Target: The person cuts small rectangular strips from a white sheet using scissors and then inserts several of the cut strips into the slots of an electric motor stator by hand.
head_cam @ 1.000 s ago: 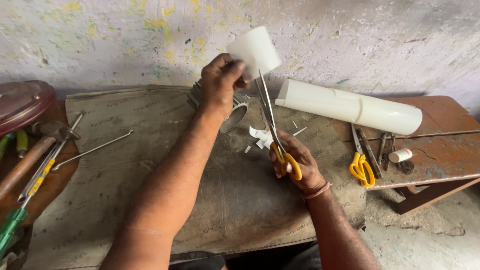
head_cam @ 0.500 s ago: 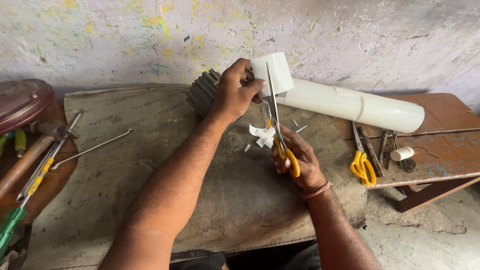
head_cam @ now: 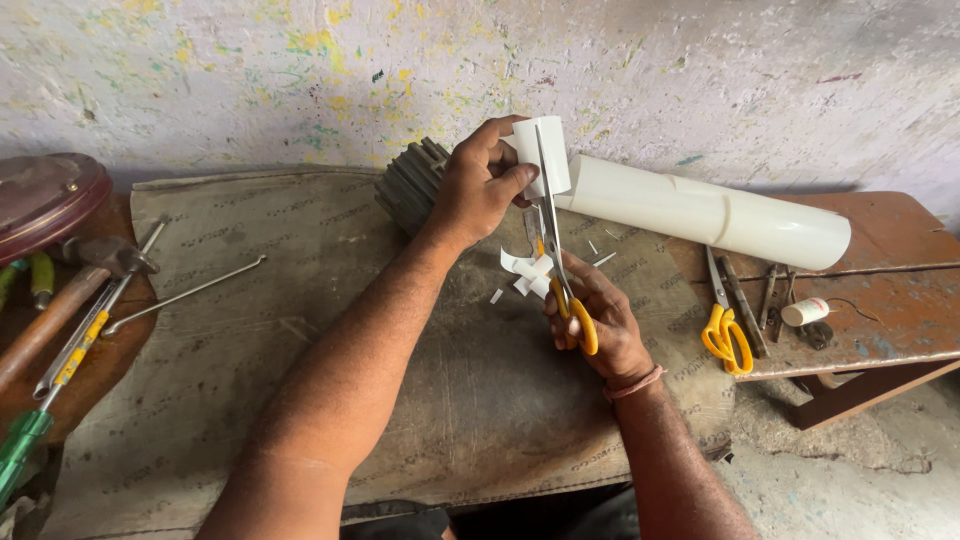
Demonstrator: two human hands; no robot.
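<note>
White plastic sheet piece [head_cam: 540, 155], pinched in the left hand [head_cam: 480, 190], was partly trimmed by yellow-handled scissors [head_cam: 560, 280] gripped in the right hand [head_cam: 595, 325], offcuts [head_cam: 525, 272] lying at six o'clock below.

Counter [head_cam: 300, 420] lying before the wall [head_cam: 700, 90], a mat [head_cam: 250, 300] lying over it. Ribbed block [head_cam: 405, 185] sitting at the mat's rear centre; long tube [head_cam: 700, 208] lying to its right, running rightward. Loose scraps [head_cam: 525, 272] lying before the tube. Spare scissors [head_cam: 725, 325] resting right of the mat, a small spool [head_cam: 805, 311] sitting further right. Thin rod [head_cam: 185, 295] lying left of centre; hammer [head_cam: 75, 290] and screwdriver [head_cam: 40, 420] lying at the far left, a round lid [head_cam: 45, 195] sitting behind them.
</note>
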